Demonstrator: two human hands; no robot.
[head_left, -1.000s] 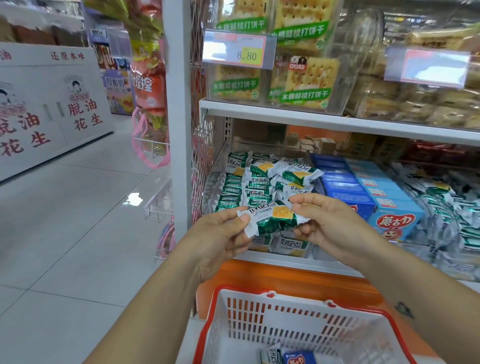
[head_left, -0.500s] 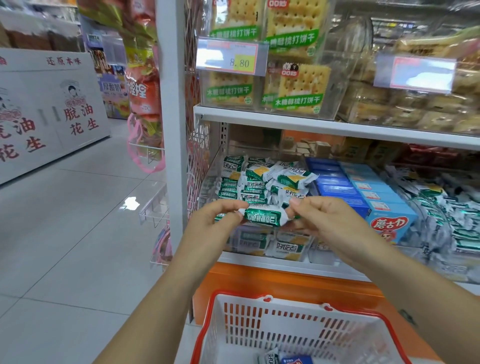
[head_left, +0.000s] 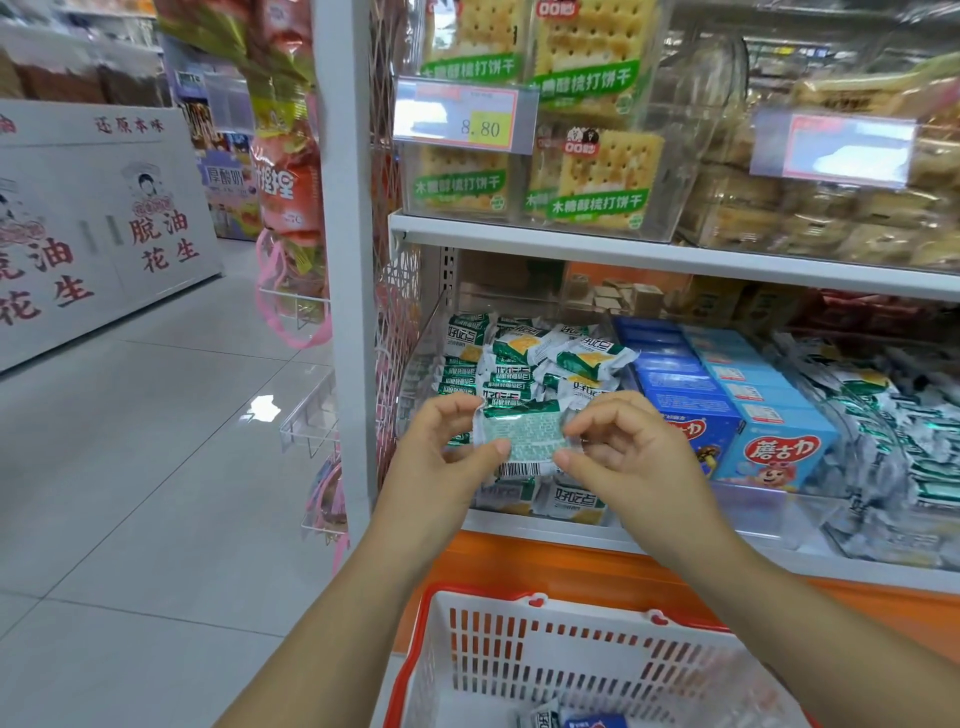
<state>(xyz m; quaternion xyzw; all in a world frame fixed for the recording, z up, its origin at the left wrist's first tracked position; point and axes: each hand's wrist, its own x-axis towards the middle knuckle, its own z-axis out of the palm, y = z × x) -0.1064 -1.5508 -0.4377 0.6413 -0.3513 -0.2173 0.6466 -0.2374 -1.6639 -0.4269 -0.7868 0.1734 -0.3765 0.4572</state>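
Left hand: left hand pinches the left end of the snack packet, frame centre.
Right hand: right hand pinches its right end.
Packet: printed back toward camera, before the shelf.
Below: basket, bottom centre.

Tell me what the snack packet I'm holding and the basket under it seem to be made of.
The snack packet looks like thin glossy plastic or foil film: it crinkles, glints, and carries print and a barcode. The shopping basket looks like rigid moulded plastic: white slotted walls, red rim, smooth dull finish.
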